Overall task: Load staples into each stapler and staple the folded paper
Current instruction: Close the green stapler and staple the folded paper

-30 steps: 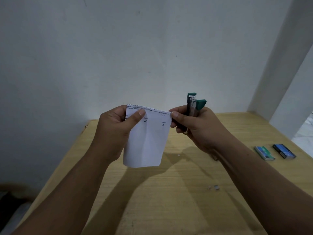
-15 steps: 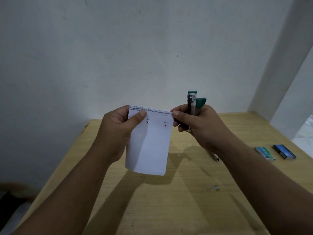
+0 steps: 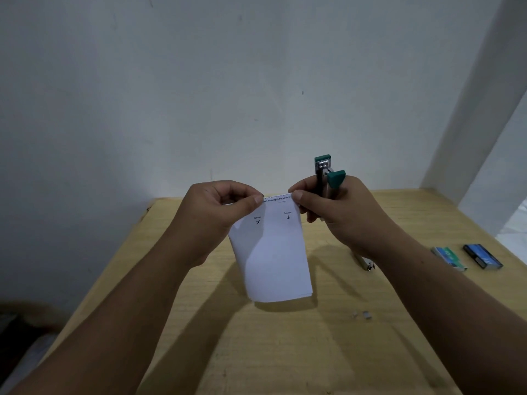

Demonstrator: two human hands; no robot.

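We see the folded paper (image 3: 271, 252) held up in the air above the wooden surface (image 3: 285, 352), hanging down from its top edge, which bears a line of print with an X and an arrow mark below it. Our left hand (image 3: 216, 215) pinches the top left corner between thumb and curled fingers. Our right hand (image 3: 330, 212) pinches the top right corner with its thumb while its fingers also wrap a green stapler (image 3: 326, 178), which stands upright with its arms parted at the top. On the surface to the right lie a green staple box (image 3: 449, 258) and a blue staple box (image 3: 483, 256) side by side, a small metal piece (image 3: 365, 263) near the right wrist, and a few loose staples (image 3: 362, 315).
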